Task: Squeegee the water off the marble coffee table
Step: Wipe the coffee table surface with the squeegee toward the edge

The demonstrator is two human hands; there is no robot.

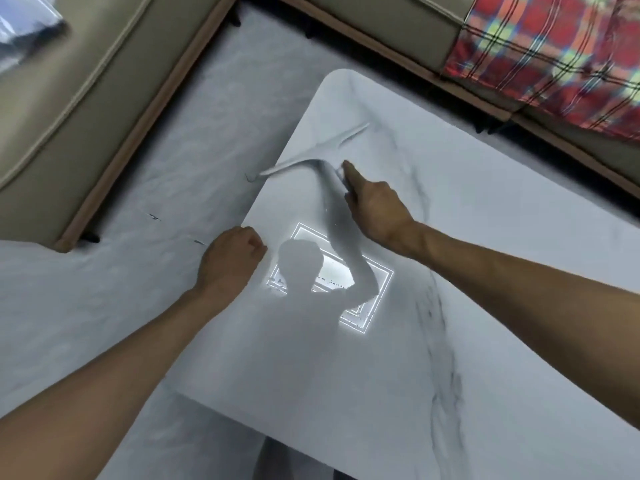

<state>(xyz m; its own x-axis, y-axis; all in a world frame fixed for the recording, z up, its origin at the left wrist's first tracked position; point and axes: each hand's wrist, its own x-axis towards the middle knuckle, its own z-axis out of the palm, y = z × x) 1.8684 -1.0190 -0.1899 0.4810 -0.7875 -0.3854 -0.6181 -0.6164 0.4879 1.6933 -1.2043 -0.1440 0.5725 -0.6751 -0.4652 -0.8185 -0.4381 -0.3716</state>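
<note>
Head view, nearest first: two bare forearms come up from the bottom corners of the frame over a white marble coffee table [467,258] with grey veins. The left hand [230,259], at centre left, sits against the table's left edge with its fingers curled into a fist and nothing to be seen inside it (whether it hooks the edge itself I cannot tell). Just to its right, the glossy top mirrors a bright square ceiling light [374,289] and the dark outline of the person.

Further up, the right hand [375,209] is wrapped round the handle of the squeegee [311,157], with the forefinger stretched straight along the handle towards the blade. The squeegee is pale grey and motion-blurred. Its long blade lies slantwise across the upper left part of the table, close to the far rounded corner, and its lower end reaches past the table's left edge over the pale floor [166,174].

Beyond the table, a beige sofa [69,116] fills the upper left of the frame. A second beige seat [398,26] runs along the top, and a red plaid blanket [554,53] hangs over it at upper right.
</note>
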